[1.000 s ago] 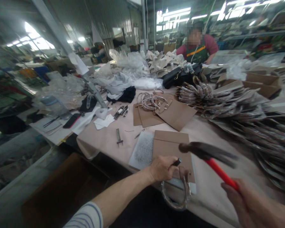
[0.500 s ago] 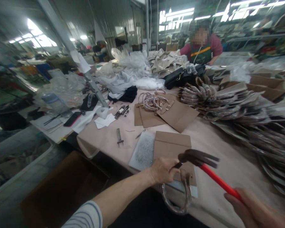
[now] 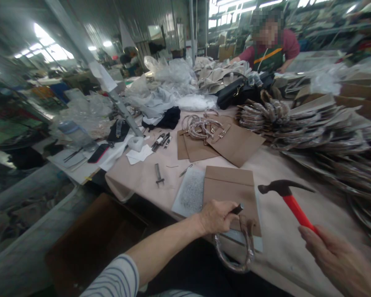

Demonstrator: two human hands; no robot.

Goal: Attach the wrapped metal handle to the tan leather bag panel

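My left hand (image 3: 218, 216) is closed round a short dark metal punch (image 3: 238, 209), its end showing above the fingers. Under it lies a brown panel (image 3: 228, 185) on a pale board (image 3: 189, 193). A plastic-wrapped ring handle (image 3: 235, 266) hangs from the panel over the table's front edge. To the right, my right hand (image 3: 323, 243) grips the red handle of a hammer (image 3: 297, 206). The dark hammer head is raised to the right of the punch, apart from it.
More brown panels (image 3: 238, 142) with wrapped handles lie behind. Stacked wrapped pieces (image 3: 321, 128) fill the right side. A metal tool (image 3: 158, 175), markers (image 3: 162, 141) and a phone (image 3: 98, 153) are leftward. A person (image 3: 268, 53) stands across the table.
The hammer has moved right, away from the punch, and its head has turned. The punch's top end now shows. The view has shifted slightly.
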